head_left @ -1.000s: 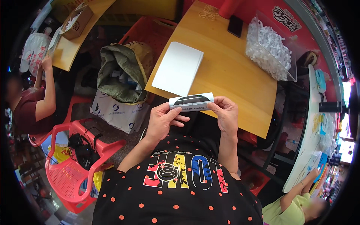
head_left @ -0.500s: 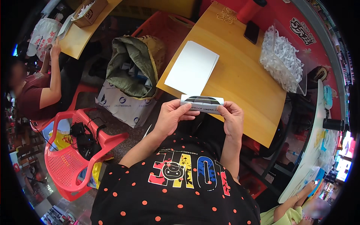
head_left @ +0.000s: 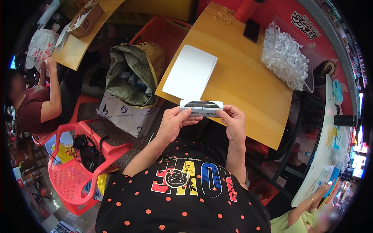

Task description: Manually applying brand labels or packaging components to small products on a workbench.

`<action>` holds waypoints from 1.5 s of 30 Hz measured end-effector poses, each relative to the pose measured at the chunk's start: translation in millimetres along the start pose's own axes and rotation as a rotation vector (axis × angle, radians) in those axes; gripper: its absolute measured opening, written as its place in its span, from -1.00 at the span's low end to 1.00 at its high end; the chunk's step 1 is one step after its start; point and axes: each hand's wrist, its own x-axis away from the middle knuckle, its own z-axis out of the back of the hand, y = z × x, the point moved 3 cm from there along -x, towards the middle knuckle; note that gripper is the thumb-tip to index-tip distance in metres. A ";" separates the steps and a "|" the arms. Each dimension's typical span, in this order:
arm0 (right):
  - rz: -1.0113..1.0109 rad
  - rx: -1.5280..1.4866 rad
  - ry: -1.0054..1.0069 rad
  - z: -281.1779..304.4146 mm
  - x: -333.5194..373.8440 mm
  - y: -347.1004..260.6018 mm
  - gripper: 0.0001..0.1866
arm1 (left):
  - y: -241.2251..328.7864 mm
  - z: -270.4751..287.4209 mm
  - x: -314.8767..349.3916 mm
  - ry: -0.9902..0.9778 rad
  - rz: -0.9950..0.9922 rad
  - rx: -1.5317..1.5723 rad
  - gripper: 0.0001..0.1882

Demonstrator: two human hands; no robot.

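Observation:
Between my hands, just off the near edge of the wooden table [head_left: 248,91], is a rolled or folded printed paper [head_left: 202,105]. It is white and grey with a dark umbrella picture on its front. My left hand [head_left: 173,123] pinches its left end between thumb and fingers. At the other end, the thumb and fingers of my right hand [head_left: 235,125] grip it too. Beyond it, a stack of white paper sheets [head_left: 190,70] lies on the table, reaching its left edge.
A clear bin of white paper strips [head_left: 287,56], a dark phone [head_left: 251,30], rubber bands [head_left: 224,16] and a red cylinder [head_left: 245,9] stand farther back. To the left are an open sack [head_left: 130,77], a red chair [head_left: 72,176] and one person [head_left: 40,101]; another person [head_left: 299,217] sits lower right.
The table and its contents have shifted slightly left and up in view. Both hands keep their hold on the printed paper. The person at left has moved their hands slightly.

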 end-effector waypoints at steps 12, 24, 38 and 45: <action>-0.073 -0.075 -0.017 -10.2 3.5 2.6 -0.85 | 3.2 -9.0 -1.2 -0.017 -0.070 -0.042 -0.70; -0.016 0.030 0.017 -9.5 0.9 3.4 -0.86 | -0.5 -9.6 -7.3 0.051 -0.107 -0.198 -0.80; 0.804 1.006 -0.036 -16.8 16.1 -41.7 -0.83 | 19.0 -26.9 5.8 0.099 -0.390 -0.557 -0.79; 0.936 1.025 -0.116 -16.4 12.9 -50.6 -0.78 | 32.2 -41.4 9.5 0.102 -0.634 -0.920 -0.81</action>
